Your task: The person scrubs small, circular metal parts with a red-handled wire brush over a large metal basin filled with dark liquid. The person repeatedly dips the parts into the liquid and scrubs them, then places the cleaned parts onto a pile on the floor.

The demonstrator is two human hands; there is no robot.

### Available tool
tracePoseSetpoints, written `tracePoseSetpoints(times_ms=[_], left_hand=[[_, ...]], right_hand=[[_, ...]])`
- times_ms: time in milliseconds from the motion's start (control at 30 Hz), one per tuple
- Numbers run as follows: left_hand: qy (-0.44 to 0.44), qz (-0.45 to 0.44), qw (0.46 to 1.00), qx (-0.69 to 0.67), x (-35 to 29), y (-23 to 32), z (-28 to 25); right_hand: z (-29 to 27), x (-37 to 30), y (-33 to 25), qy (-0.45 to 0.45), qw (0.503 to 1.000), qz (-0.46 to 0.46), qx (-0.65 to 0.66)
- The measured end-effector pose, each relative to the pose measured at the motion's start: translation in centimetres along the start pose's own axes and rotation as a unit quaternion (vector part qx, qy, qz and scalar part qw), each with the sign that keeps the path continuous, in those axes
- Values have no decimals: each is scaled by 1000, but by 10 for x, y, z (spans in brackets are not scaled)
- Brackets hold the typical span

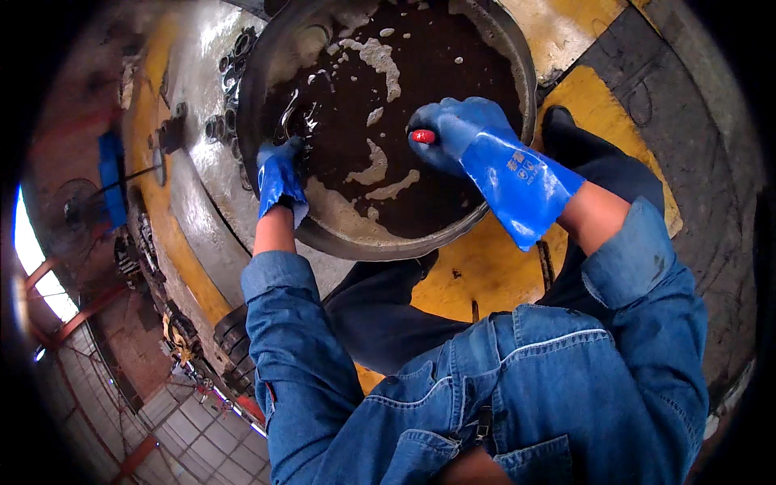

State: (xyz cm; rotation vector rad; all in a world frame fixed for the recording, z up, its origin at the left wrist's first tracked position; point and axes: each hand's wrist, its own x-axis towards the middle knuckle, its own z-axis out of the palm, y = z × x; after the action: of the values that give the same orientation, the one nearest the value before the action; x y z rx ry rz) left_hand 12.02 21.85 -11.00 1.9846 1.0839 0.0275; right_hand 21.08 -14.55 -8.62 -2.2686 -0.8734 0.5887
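Note:
A wide round basin [368, 248] of dark, foam-flecked liquid [356, 121] stands between my legs. My right hand [465, 129], in a long blue rubber glove, is closed in a fist above the liquid. A red handle end [423, 137] pokes out of that fist; the rest of the tool is hidden. At the basin's left inner side, my left hand [283, 166] wears a matching glove and reaches down to the liquid. Its fingertips are lost in the dark surface, beside some wet glints, so I cannot make out whether it holds anything.
Several dark, ring-like metal parts [234, 69] lie just outside the basin's left rim. Yellow-painted flooring [477, 279] shows under my legs. A blue object [111, 179] and greasy machine-like parts [182, 335] are farther left.

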Motion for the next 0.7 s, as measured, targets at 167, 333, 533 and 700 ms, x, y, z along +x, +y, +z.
tracePoseSetpoints(times_ms=[167,333,533,700], left_hand=[[102,62,934,336,13,6,-21],[121,188,851,475,-13,52,3],[153,205,943,212,-4,34,29],[122,233,936,234,-5,58,59]], right_hand=[[-2,1,-11,-8,1000,-1,-13],[-3,0,-3,25,1000,-2,-17],[0,-1,5,45,999,-3,-28],[0,1,11,67,997,6,-23]])
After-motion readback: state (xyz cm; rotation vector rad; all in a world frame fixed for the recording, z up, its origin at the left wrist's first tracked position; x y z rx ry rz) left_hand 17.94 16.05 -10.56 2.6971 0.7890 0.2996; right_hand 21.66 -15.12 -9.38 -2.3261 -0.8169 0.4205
